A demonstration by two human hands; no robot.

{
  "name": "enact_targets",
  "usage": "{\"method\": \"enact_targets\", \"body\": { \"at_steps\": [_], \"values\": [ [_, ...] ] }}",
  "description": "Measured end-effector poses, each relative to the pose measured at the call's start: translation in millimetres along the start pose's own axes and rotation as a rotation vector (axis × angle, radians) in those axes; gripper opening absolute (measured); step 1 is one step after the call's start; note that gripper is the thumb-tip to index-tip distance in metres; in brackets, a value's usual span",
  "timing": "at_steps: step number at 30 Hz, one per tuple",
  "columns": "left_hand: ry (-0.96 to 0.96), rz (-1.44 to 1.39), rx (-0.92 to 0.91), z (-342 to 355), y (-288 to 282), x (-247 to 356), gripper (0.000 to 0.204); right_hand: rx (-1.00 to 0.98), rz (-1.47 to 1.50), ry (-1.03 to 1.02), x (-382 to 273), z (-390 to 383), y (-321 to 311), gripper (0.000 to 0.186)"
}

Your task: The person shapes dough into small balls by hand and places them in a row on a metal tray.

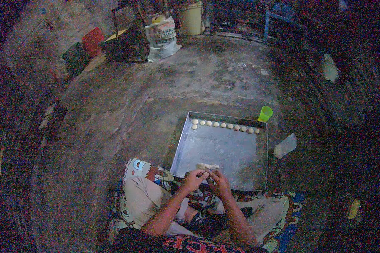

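A shallow square metal tray (223, 152) lies on the floor in front of my crossed legs. Along its far edge runs a row of small round pale dough balls (215, 124), with one more below the row's left end. A pale lump of dough (208, 166) is at the tray's near side, just beyond my fingertips. My left hand (193, 181) and my right hand (219, 183) meet over the tray's near edge, fingers bent and pinched together. Whatever is between the fingertips is too small and grainy to make out.
A green cup (265, 114) stands by the tray's far right corner, and a whitish packet (285, 146) lies to its right. Under my legs is a patterned cloth (136, 168). Farther back are a white sack (161, 39) and a pale bucket (191, 19).
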State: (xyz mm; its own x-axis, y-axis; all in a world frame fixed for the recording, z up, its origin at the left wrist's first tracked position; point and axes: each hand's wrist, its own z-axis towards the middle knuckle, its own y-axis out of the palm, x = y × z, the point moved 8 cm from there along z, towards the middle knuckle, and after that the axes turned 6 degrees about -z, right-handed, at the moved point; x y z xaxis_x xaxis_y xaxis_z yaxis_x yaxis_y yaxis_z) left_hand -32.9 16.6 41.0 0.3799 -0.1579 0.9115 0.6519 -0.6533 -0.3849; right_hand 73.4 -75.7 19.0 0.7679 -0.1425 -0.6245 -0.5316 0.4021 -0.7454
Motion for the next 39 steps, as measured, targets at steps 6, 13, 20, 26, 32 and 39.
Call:
{"method": "enact_targets", "body": {
  "at_steps": [6,13,20,26,32,39],
  "values": [
    [-0.053,0.068,-0.067,-7.5,-1.0,0.5,0.033,-0.12,-0.069,0.083,-12.3,-1.8,-7.8,0.035],
    [0.02,0.05,-0.083,-13.5,-5.9,5.3,0.027,-0.195,-0.004,0.059,-35.9,-2.7,-17.9,0.039],
    [0.025,0.081,-0.091,-13.2,-9.4,-28.2,0.027,-0.095,-0.041,0.007,-17.0,-15.0,21.9,0.036],
    [0.013,-0.038,-0.054,-12.5,-10.1,-6.4,0.026,-0.042,-0.055,0.029,6.7,-19.0,34.2,0.03],
    [-0.067,-0.095,-0.007,-27.0,-7.4,-46.6,0.031,-0.095,-0.088,0.05,-28.2,-10.9,8.2,0.032],
    [-0.162,-0.148,0.024,-20.6,-10.9,-49.1,0.035,-0.011,0.059,-0.051,-41.0,5.6,-8.0,0.03]
  ]
}}
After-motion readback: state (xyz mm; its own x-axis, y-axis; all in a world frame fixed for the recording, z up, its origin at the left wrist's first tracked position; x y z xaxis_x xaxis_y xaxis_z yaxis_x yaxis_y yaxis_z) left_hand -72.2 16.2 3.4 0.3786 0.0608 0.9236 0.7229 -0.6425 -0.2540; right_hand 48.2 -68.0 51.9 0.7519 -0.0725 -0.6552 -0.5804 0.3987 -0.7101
